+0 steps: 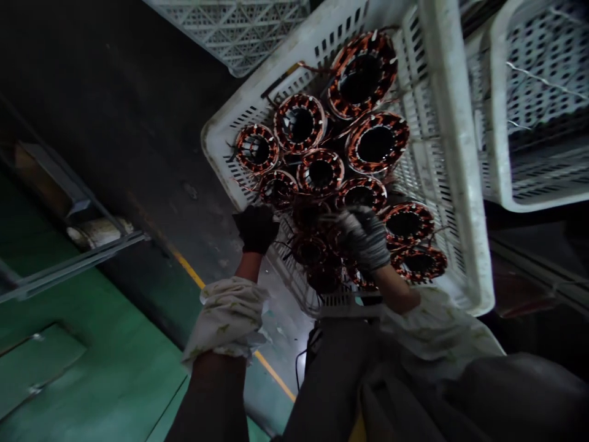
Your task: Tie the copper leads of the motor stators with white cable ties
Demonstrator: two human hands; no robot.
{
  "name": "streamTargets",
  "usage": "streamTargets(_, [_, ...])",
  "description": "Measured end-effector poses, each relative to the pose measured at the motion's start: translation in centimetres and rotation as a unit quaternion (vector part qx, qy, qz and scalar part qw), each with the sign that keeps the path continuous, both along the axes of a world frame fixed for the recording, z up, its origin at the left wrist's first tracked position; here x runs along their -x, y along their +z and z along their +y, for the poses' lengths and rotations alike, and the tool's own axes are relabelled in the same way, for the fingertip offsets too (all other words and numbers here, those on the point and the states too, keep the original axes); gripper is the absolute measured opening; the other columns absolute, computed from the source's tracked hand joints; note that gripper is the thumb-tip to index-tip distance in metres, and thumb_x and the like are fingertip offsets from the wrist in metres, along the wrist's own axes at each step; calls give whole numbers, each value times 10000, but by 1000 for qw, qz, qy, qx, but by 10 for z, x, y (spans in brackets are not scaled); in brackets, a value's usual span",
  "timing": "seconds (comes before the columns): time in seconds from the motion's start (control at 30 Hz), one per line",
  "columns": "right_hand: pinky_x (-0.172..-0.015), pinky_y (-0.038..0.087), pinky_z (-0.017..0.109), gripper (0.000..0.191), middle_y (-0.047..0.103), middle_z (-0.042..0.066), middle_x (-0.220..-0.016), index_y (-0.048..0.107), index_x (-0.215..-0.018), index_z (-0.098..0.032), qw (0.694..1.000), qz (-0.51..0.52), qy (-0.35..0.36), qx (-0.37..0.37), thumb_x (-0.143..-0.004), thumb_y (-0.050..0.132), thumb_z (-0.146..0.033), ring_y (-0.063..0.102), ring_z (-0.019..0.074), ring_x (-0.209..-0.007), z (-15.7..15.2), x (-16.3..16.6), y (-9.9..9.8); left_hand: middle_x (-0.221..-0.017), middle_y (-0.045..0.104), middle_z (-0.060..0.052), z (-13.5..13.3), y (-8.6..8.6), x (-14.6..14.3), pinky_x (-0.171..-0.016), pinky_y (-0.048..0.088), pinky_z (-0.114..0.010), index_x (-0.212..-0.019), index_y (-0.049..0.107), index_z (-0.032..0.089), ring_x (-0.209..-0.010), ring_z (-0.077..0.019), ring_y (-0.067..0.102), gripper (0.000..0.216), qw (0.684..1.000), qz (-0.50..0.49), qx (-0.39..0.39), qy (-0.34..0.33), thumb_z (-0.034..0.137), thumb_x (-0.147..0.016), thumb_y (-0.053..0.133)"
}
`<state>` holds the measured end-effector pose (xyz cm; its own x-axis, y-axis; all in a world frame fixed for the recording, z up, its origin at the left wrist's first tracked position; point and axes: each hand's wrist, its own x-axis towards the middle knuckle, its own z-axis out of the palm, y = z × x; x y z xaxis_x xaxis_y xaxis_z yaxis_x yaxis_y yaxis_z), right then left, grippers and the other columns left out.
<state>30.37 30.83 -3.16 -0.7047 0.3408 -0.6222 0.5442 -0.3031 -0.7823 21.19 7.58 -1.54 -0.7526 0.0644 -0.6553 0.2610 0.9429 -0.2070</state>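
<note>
A white plastic crate [460,184] holds several motor stators with copper windings, packed close together with their round openings upward. My left hand [256,230], in a dark glove, is at the crate's left rim, beside a small stator [278,189]. Its fingers merge into the dark, so their grip does not show. Over the stators in the nearer half of the crate is my right hand [365,238], in a grey glove and blurred. It lies close to a stator [361,194] and to another stator [407,222] on its right; whether it holds one is unclear.
Another white crate [543,196] stands to the right, with a further perforated crate [239,31] at the top. A yellow line [188,268] runs along the dark floor on the left. Beyond a metal rail [73,264] is a green surface [115,344].
</note>
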Motion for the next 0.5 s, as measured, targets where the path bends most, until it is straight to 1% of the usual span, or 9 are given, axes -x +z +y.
streamTargets(0.07, [-866,621,440,353,780,51,-931,695,-1019,-232,997,-34,63,42,-849,721,-540,735,229,-845,-6,-18,-12,-1075,722,-153,1,-1,1,-951,349,-533,-1017,710,201,-1154,-383,581,289,1000,14,5,0,352,-895,495])
streamTargets(0.1, [-883,620,458,373,786,58,-960,696,-1047,-235,994,-43,87,50,-849,717,-550,742,242,-874,-11,-23,-19,-1066,720,-156,1,-1,1,-949,350,-527,-1008,707,198,-1147,-382,585,291,1000,22,6,0,355,-895,490])
streamTargets(0.17, [-918,611,488,388,792,64,-991,699,-1064,-244,991,-45,124,34,-853,704,-570,747,267,-922,-21,-28,-32,-1050,715,-158,1,-2,1,-943,350,-517,-1007,703,197,-1133,-379,590,304,999,38,9,-4,361,-905,469])
streamTargets(0.23, [-951,598,504,388,795,69,-1024,705,-1062,-252,987,-35,156,9,-855,698,-580,745,284,-970,-28,-27,-41,-1036,712,-160,0,-3,1,-935,351,-508,-1009,700,195,-1124,-376,593,321,999,45,17,-10,365,-919,444])
streamTargets(0.3, [-963,594,503,385,796,69,-1062,708,-1085,-255,983,-25,184,3,-869,684,-573,743,286,-998,-29,-24,-46,-1035,710,-163,-1,-4,1,-936,349,-502,-1021,699,193,-1132,-375,590,335,999,44,24,-16,365,-928,427])
streamTargets(0.4, [-952,601,490,372,794,69,-1083,710,-1113,-245,979,-21,204,-4,-894,667,-543,744,273,-995,-27,-21,-47,-1043,710,-168,-2,-5,0,-941,344,-496,-1044,700,192,-1147,-375,584,346,999,47,24,-12,360,-928,421])
streamTargets(0.5, [-932,604,500,347,796,70,-1044,723,-1101,-241,972,-33,229,-45,-900,674,-520,744,280,-957,-26,-20,-46,-1057,713,-162,-1,-5,1,-943,342,-493,-1068,702,198,-1155,-374,581,355,999,47,18,-11,356,-926,417])
